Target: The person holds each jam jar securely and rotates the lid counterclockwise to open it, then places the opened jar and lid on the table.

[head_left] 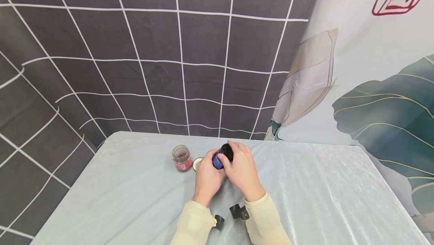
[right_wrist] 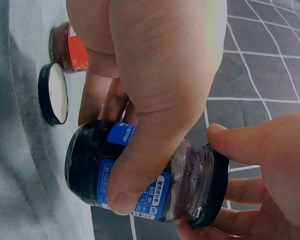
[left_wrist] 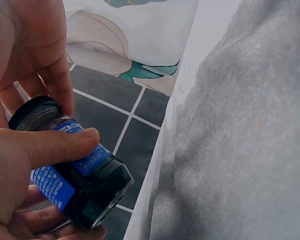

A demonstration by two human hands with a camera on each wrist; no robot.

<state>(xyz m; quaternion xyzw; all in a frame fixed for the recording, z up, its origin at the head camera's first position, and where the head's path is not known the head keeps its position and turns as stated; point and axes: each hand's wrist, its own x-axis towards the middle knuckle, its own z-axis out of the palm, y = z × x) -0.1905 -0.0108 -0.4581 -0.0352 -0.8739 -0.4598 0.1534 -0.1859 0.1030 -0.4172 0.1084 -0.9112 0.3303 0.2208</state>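
Note:
My left hand (head_left: 209,175) grips the body of a glass jar (left_wrist: 92,170) with a blue label and dark contents. Its thumb lies across the label, with the other fingers round the far side. The jar is tilted on its side above the table. A black lid (right_wrist: 216,186) sits on the jar's mouth, and my right hand (head_left: 242,168) holds it by the rim between thumb and fingers. Left of the hands, a second glass jar (head_left: 182,158) with a red label stands upright and uncovered. Beside it a loose lid (right_wrist: 53,94) shows its white inner side.
A pale grey cloth covers the table (head_left: 322,192). Behind it hangs a dark curtain (head_left: 203,83) with white grid lines, and a leaf-patterned white curtain (head_left: 315,124) hangs at the right. Black wrist mounts (head_left: 239,212) are on both sleeves.

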